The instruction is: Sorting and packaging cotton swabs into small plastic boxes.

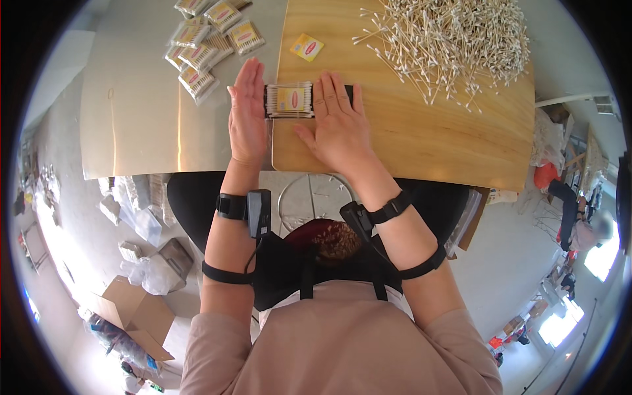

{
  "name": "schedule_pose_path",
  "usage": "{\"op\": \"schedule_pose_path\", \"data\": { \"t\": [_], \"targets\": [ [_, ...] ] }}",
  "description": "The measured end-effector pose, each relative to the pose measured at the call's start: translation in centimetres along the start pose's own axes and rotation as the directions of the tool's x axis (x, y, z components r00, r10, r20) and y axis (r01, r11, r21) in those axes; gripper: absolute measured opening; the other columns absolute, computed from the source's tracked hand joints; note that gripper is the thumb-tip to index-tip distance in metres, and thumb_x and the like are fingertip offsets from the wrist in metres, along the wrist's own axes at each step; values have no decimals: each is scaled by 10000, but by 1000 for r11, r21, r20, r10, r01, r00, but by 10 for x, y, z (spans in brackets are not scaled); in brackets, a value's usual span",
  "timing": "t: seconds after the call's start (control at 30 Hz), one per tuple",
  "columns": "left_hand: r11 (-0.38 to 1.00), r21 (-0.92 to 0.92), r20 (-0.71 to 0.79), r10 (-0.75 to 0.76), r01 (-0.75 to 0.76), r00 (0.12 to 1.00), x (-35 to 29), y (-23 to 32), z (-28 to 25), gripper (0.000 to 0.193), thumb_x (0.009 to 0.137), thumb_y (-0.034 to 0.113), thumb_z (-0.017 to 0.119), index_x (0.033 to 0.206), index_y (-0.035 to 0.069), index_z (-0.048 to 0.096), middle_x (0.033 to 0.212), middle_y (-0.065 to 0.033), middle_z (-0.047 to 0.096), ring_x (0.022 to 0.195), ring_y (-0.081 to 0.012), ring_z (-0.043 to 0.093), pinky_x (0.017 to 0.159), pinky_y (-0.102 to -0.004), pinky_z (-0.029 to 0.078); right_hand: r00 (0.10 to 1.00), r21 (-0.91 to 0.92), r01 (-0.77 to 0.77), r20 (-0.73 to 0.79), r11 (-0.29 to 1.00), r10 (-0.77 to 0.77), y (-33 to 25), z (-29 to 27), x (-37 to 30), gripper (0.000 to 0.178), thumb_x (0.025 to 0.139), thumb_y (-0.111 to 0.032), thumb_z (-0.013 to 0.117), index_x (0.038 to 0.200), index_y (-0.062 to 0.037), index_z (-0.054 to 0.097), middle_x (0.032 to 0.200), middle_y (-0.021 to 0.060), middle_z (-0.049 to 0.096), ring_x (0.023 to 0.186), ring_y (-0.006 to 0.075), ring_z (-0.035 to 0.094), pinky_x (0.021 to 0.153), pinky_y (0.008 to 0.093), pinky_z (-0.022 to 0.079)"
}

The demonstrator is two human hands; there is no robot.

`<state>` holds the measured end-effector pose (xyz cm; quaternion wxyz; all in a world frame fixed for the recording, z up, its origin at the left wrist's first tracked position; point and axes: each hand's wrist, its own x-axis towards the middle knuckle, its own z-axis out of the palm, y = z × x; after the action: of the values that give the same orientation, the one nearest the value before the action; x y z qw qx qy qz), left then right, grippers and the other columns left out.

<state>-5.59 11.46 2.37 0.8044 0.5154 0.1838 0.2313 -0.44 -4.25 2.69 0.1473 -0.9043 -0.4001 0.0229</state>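
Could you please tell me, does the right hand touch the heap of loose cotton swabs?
Apart: the head view shows bare wooden board between the right hand and the heap of loose cotton swabs.

A tight row of cotton swabs [272, 100] is lying on a black holder [349, 94] at the left edge of the wooden surface [421, 141], and a red-marked yellow card [295, 100] is showing among them.

The swab bundle [288, 101] has white tips and a red-marked yellow card [294, 100]; the desk [408, 145] is grained honey-brown right, silvery grey left.
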Motion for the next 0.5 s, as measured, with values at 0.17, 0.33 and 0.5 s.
{"op": "schedule_pose_path", "data": {
  "t": [0.17,0.33,0.5],
  "targets": [
    [999,2,43,33,-33,999,-3,-6,3,675,1062,484,189,1479,-32,306,1545,-164,330,1453,-276,281,1220,-386,182,1000,-2,-4,-11,1000,4,-7,1,2,823,912,-507,557,1442,92,363,1537,225,333,1469,331,245,1193,523,138],
    [997,-59,17,54,-53,998,2,0,-4,661,1070,459,191,1477,-53,290,1560,-179,288,1461,-295,256,1217,-399,176,998,38,-43,-35,998,44,-3,1,-10,841,897,-495,584,1424,123,366,1526,265,326,1463,369,240,1185,545,145],
    [995,-95,15,29,-28,999,0,-9,-1,652,1067,469,186,1478,-21,314,1549,-157,326,1455,-276,278,1212,-390,184,997,-4,-74,-17,997,74,-22,2,-9,840,897,-489,584,1420,129,364,1520,278,324,1465,381,223,1181,555,145]
  ]
}}
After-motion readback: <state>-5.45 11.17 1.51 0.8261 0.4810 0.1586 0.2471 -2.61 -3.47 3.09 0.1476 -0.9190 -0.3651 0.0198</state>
